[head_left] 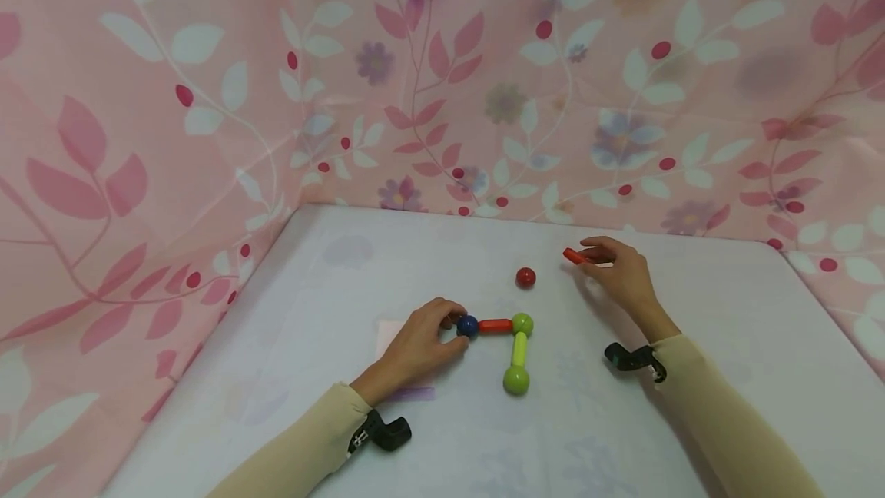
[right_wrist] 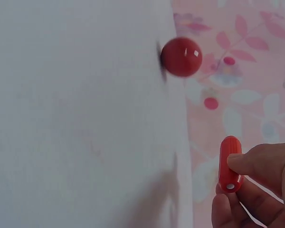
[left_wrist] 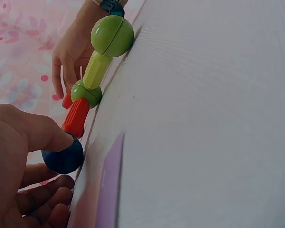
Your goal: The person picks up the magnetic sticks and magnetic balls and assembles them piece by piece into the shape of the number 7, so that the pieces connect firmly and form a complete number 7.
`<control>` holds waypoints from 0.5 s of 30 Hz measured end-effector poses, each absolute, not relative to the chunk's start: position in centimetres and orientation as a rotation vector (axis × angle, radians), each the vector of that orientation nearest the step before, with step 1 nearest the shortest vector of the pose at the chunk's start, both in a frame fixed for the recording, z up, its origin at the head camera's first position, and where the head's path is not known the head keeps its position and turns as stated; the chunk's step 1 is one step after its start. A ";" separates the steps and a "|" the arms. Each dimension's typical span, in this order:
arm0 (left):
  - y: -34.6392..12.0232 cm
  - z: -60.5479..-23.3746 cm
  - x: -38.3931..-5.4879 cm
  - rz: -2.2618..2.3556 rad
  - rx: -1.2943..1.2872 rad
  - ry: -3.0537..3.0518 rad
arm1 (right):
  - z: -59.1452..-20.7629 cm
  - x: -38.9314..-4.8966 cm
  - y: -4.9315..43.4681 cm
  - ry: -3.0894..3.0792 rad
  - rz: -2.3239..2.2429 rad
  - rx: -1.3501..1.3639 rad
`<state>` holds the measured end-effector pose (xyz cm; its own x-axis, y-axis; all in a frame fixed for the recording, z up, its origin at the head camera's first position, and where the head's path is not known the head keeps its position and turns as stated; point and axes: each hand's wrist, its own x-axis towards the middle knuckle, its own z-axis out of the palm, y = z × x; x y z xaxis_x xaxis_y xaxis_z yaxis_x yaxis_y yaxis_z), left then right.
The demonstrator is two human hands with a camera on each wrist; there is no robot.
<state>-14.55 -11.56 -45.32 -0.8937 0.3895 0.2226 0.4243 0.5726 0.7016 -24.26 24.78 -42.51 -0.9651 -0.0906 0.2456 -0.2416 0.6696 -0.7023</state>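
Note:
My left hand (head_left: 422, 340) pinches a dark blue ball (head_left: 468, 326) between thumb and fingers. That ball sits at one end of an L-shaped chain on the table. From it a red rod (head_left: 495, 326) runs to a green ball (head_left: 522, 323), where a yellow-green rod (head_left: 518, 350) turns toward me and ends at a second green ball (head_left: 515, 380). Farther back, my right hand (head_left: 622, 275) pinches a loose red rod (right_wrist: 230, 166), raised off the table; a small silvery dot shows on its end. A red ball (head_left: 525, 277) lies on the table between this hand and the chain.
A purple strip (head_left: 415, 395) and a pale pink flat piece (head_left: 389, 335) lie partly under my left hand and wrist. The white tabletop (head_left: 588, 436) meets a pink floral curtain (head_left: 442, 98) at the back and sides.

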 end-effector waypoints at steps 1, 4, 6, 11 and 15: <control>-11.5 -45.3 -14.6 -1.244 -0.715 -2.745 | -42.3 -24.0 24.6 -2.692 1.178 0.267; -11.5 -45.2 -14.6 -1.259 -0.716 -2.732 | -41.8 -23.1 24.0 -2.682 1.198 0.283; -11.4 -45.3 -14.6 -1.283 -0.713 -2.706 | -41.5 -22.2 23.5 -2.651 1.227 0.326; -11.0 -45.2 -14.0 -1.331 -0.654 -2.623 | -41.3 -19.1 22.0 -2.548 1.340 0.462; -10.4 -44.2 -13.3 -1.328 -0.645 -2.554 | -41.4 -17.3 21.0 -2.520 1.402 0.531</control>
